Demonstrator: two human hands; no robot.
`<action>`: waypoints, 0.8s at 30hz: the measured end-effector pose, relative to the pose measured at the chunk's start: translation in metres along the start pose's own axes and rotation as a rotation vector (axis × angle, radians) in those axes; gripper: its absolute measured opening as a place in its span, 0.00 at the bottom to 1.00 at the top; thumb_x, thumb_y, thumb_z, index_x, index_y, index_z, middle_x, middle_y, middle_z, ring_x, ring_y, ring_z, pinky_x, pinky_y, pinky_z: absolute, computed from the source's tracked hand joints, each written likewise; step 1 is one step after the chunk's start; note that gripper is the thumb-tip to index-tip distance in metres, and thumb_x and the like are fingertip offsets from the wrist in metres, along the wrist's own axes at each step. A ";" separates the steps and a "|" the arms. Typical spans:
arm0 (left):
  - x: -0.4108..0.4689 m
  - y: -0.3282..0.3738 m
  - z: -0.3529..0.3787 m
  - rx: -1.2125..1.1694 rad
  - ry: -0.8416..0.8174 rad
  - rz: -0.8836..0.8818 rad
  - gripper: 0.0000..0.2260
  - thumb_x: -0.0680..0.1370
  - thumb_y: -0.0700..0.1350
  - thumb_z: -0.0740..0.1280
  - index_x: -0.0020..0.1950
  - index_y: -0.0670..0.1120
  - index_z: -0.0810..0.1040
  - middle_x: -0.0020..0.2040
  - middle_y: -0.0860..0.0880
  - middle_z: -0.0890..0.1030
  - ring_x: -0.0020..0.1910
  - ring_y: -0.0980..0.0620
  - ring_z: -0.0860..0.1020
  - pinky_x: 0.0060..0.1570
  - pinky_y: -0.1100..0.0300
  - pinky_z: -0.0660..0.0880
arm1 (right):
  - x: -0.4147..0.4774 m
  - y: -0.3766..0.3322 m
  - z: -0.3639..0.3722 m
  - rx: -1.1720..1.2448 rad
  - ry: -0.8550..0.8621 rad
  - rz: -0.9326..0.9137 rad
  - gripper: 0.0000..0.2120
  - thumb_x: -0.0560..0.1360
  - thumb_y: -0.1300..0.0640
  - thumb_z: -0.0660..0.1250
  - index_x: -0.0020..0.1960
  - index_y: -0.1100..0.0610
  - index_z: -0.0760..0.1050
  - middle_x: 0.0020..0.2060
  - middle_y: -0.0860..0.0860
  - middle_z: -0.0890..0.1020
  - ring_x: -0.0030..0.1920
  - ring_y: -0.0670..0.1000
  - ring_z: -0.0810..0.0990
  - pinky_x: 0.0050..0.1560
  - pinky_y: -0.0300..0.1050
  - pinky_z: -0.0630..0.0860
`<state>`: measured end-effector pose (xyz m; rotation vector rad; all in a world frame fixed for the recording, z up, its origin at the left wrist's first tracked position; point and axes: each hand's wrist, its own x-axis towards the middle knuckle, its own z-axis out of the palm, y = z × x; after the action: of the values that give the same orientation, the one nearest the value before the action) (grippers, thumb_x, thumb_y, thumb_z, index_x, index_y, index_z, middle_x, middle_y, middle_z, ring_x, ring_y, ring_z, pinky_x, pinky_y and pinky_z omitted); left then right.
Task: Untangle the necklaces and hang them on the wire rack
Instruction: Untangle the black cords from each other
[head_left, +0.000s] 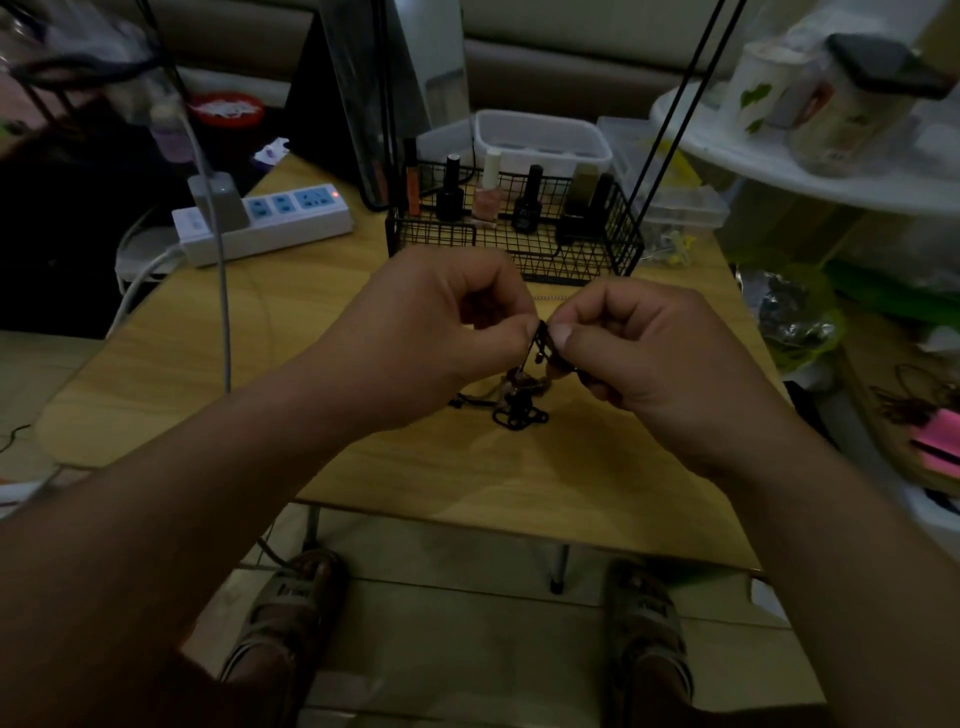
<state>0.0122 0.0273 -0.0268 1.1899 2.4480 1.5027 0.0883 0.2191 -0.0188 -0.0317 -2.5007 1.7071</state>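
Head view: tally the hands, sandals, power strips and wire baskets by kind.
Bare hands pinching the tangled black cord necklaces: 2 (left hand, right hand)
Grey strapped sandals: 2
White plastic power strip: 1
Black wire basket: 1
Total: 6

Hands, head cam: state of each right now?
Left hand: closed, pinching a black cord of the tangled necklaces.
Right hand: closed, pinching the same cord.

Matt wood table (260, 364), black wire rack (519, 244).
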 end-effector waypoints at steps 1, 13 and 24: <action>-0.001 0.000 0.001 0.039 0.014 0.032 0.02 0.78 0.41 0.73 0.46 0.47 0.83 0.40 0.53 0.83 0.43 0.52 0.82 0.44 0.56 0.80 | 0.001 0.001 0.001 0.005 0.006 -0.003 0.03 0.78 0.62 0.70 0.45 0.58 0.81 0.37 0.65 0.80 0.30 0.46 0.72 0.30 0.35 0.69; -0.002 0.003 -0.001 -0.096 -0.029 -0.156 0.04 0.81 0.41 0.67 0.47 0.46 0.80 0.40 0.49 0.85 0.40 0.55 0.83 0.40 0.61 0.79 | 0.001 0.000 -0.001 0.101 0.026 0.093 0.03 0.80 0.60 0.67 0.49 0.57 0.80 0.31 0.52 0.80 0.27 0.46 0.71 0.27 0.36 0.67; 0.000 0.004 -0.004 -0.119 -0.018 -0.097 0.04 0.81 0.41 0.69 0.47 0.45 0.81 0.38 0.53 0.79 0.37 0.61 0.74 0.39 0.69 0.71 | -0.002 0.000 -0.001 -0.007 -0.009 -0.065 0.02 0.78 0.59 0.72 0.50 0.56 0.83 0.39 0.54 0.83 0.38 0.46 0.80 0.38 0.39 0.77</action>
<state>0.0126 0.0254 -0.0214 1.0433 2.3317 1.5782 0.0900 0.2197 -0.0190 0.0557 -2.4849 1.6777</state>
